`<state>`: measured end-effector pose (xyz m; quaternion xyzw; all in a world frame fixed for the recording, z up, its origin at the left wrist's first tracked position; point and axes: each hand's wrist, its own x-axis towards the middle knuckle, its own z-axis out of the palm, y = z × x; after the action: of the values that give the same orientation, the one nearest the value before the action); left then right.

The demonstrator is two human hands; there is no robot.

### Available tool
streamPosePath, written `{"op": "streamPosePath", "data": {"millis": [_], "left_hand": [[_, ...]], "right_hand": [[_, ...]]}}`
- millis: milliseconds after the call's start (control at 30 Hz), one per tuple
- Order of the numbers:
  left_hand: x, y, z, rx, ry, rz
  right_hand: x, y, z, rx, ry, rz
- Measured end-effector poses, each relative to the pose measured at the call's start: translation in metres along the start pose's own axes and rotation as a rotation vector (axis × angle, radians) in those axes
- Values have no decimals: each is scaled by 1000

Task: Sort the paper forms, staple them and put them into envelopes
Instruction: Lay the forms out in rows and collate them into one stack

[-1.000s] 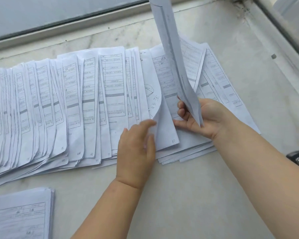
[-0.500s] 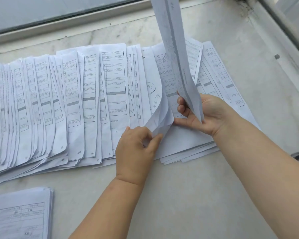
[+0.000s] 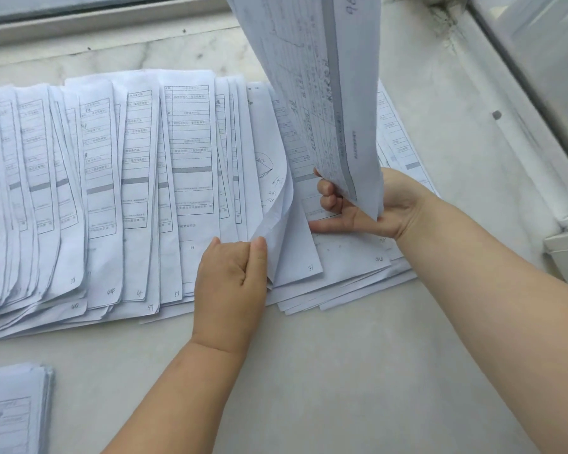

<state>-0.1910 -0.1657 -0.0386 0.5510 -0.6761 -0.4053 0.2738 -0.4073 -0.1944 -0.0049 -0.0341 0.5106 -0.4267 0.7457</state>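
Observation:
A long fan of printed paper forms (image 3: 105, 178) lies overlapped across the marble sill, each with a handwritten number at its lower edge. My left hand (image 3: 232, 283) pinches the lower corner of a curled form (image 3: 276, 221) near the fan's right end, lifting it off the sheet numbered 87. My right hand (image 3: 371, 204) grips the bottom of a raised form (image 3: 312, 80) that stands nearly upright above the pile, its top out of frame. Beneath it lies a sheet marked 96 (image 3: 358, 260).
A separate squared stack of forms (image 3: 14, 411) sits at the lower left corner. A window frame (image 3: 532, 77) runs along the right, another (image 3: 95, 18) along the far edge. Bare marble sill (image 3: 358, 371) spreads in front of the fan.
My left hand moved from flat on the fan to pinching and lifting the curled form's corner. The raised form in my right hand has swung closer to the camera.

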Motion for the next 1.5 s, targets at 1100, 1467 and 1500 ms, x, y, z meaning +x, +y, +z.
{"op": "streamPosePath", "data": {"millis": [1100,1467,1500], "left_hand": [[-4,-14,-33,21,278,14],[-10,2,-48,-56,250,142],[-10,-3,-44,-5,147,159]], "right_hand": [[-110,-7,-54,-685,745,-657],[-13,42,35,-1276,536,-432],[-6,46,36,-1272,529,-421]]}}
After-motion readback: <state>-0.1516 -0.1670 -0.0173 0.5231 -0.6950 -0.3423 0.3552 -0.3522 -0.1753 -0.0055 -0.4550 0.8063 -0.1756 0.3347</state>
